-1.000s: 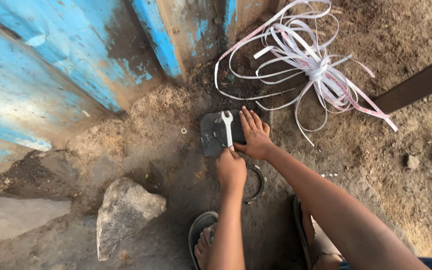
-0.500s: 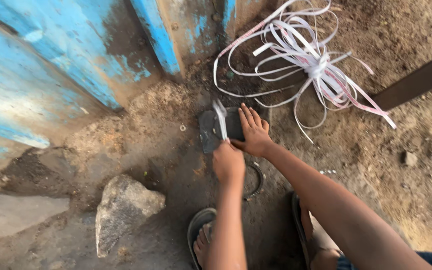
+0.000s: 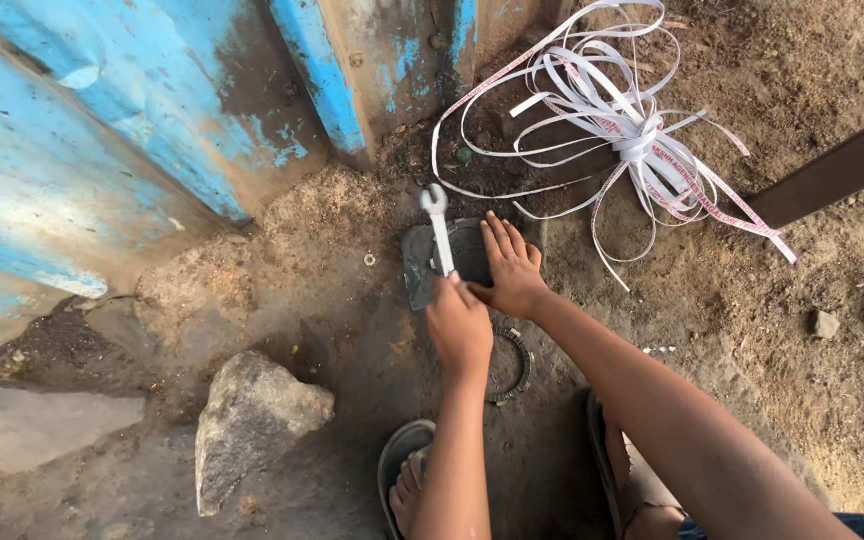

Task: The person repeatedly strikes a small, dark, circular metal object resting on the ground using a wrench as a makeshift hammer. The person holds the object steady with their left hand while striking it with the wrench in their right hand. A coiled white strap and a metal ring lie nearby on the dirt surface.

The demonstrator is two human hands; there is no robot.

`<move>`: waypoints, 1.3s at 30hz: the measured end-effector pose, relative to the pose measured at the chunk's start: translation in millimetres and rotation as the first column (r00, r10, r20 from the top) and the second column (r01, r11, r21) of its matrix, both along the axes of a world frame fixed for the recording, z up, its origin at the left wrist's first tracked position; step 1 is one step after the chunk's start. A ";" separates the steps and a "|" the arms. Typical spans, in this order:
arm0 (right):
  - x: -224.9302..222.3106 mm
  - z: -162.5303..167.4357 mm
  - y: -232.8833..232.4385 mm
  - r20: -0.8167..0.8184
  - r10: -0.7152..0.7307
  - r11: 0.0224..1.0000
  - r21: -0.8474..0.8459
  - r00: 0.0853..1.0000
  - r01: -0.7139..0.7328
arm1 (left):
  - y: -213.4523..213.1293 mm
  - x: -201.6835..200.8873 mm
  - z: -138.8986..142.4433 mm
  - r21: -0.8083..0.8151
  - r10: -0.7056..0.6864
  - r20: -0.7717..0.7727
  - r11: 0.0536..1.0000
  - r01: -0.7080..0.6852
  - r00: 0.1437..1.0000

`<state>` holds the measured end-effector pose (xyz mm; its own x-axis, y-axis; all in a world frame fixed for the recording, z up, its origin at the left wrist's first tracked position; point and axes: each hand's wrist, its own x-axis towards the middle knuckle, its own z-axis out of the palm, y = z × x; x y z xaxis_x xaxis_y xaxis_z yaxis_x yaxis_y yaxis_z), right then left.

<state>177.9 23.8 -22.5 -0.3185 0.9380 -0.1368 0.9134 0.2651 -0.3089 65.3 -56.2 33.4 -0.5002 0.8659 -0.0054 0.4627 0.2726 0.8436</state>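
My left hand (image 3: 460, 325) grips the lower end of a silver open-ended spanner (image 3: 438, 222), whose head points away from me toward the blue wall. My right hand (image 3: 510, 268) lies flat, fingers spread, on a dark flat metal plate (image 3: 418, 262) resting on the dirt. The spanner's shaft crosses over that plate. A dark toothed ring (image 3: 517, 362) lies on the ground just under my wrists, partly hidden by them.
A tangle of white plastic strapping (image 3: 620, 128) lies at the upper right. A grey rock (image 3: 250, 416) sits at lower left, beside a worn blue painted wall (image 3: 102, 130). A small washer (image 3: 369, 260) lies in the dirt. My sandalled feet (image 3: 407, 480) are at the bottom. A dark beam (image 3: 842, 165) runs at the right.
The spanner has been lifted and swung so its head now reaches farther past the plate's far edge. My right hand has stayed pressed on the plate.
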 end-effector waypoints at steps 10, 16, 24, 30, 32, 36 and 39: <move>1.2 -4.6 0.4 -0.036 -0.003 1.000 -0.004 0.999 0.003 | -2.3 4.1 -9.4 -0.116 0.005 -0.150 0.993 -0.022 0.989; 1.4 -5.1 1.7 -0.044 0.004 1.000 0.007 0.999 -0.004 | 21.3 -9.3 4.9 -0.295 -0.134 -0.108 0.951 0.097 0.985; 0.7 1.1 2.1 -0.043 0.007 1.000 -0.002 0.999 -0.007 | 22.7 -22.1 13.7 -0.446 -0.304 -0.099 0.865 0.230 0.948; 1.2 -0.3 1.8 -0.026 0.026 1.000 0.014 0.999 -0.025 | 10.4 -10.9 -6.1 -0.235 -0.016 -0.143 0.972 -0.018 0.990; 0.1 1.9 -0.4 -0.044 0.000 1.000 0.013 0.999 0.001 | -4.1 -9.1 -15.6 -0.220 -0.085 -0.106 0.974 0.060 0.991; -0.3 0.8 -1.9 -0.036 -0.017 1.000 -0.001 0.999 0.017 | -21.2 -1.0 -29.3 0.161 0.059 0.003 0.985 -0.058 0.998; 1.3 -1.4 -3.3 -0.051 -0.020 1.000 0.014 0.998 0.021 | -12.3 8.8 -32.4 0.059 0.098 -0.040 0.994 -0.095 0.994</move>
